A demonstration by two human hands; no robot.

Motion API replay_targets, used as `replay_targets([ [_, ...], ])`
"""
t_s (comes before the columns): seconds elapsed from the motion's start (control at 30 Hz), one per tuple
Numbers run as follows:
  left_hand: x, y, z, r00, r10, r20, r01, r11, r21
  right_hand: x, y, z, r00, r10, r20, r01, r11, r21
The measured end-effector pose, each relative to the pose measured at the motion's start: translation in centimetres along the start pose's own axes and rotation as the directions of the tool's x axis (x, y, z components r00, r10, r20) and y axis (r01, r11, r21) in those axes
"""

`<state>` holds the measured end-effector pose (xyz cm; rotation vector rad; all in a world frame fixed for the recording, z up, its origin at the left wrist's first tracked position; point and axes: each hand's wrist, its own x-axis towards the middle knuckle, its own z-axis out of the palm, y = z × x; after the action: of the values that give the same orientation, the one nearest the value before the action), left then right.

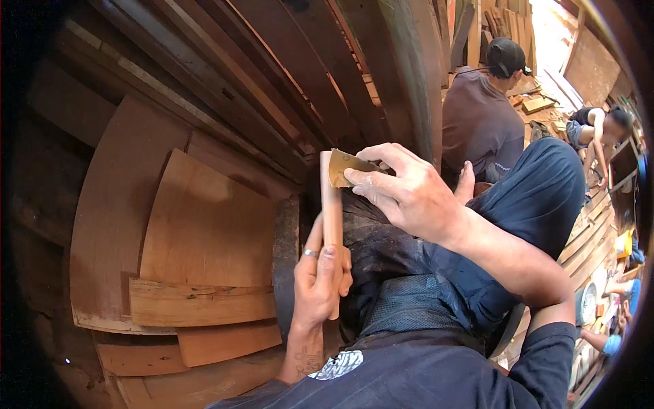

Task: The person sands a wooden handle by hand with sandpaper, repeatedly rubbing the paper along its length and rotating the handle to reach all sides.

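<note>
gripping wood strip left hand | right hand clamps sandpaper | plank-stacked workshop

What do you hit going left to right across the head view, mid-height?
Stacked wooden boards → left hand gripping a wooden stick → right hand holding sandpaper → raised knee → seated co-worker.

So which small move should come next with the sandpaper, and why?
Probably draw the right hand down along the wooden strip. Its sandpaper sits folded over the strip's top end, while the left hand grips the lower part, leaving the middle bare.
</note>
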<state>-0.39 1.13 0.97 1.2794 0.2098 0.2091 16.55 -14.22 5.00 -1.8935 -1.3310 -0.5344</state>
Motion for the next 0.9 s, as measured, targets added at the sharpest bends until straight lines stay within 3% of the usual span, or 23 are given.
replay_targets([
  [0.07,0.1,-0.3,-0.1,0.997,-0.045,0.066,0.039,0.995,0.090,0.2,-0.1,-0.2,0.999,-0.027,-0.037,0.027,1.000,-0.010],
  [0.2,0.3,-0.9,0.1,0.996,0.093,-0.003,-0.093,0.996,0.004,0.4,0.0,0.0,0.996,-0.057,-0.065,0.056,0.998,-0.021],
  [0.4,0.0,-0.7,0.0,0.999,0.049,0.016,-0.049,0.999,0.021,1.7,-1.4,0.1,0.977,-0.182,-0.114,0.174,0.982,-0.076],
  [0.53,-0.1,-0.4,-0.1,0.998,0.054,-0.016,-0.054,0.998,-0.011,1.0,0.2,-0.4,0.992,-0.085,-0.090,0.080,0.995,-0.061],
  [0.7,-0.3,-0.7,-0.1,0.996,0.088,-0.011,-0.089,0.996,-0.033,1.6,-0.7,-0.6,0.982,-0.147,-0.119,0.144,0.989,-0.035],
  [0.77,-0.2,-0.4,0.0,0.990,0.122,-0.065,-0.126,0.990,-0.060,1.2,0.0,-0.5,0.987,-0.121,-0.107,0.114,0.991,-0.063],
  [0.9,-0.5,-1.1,-0.4,0.982,0.188,-0.017,-0.189,0.980,-0.057,1.0,0.4,-0.4,0.988,-0.118,-0.102,0.112,0.991,-0.070],
])
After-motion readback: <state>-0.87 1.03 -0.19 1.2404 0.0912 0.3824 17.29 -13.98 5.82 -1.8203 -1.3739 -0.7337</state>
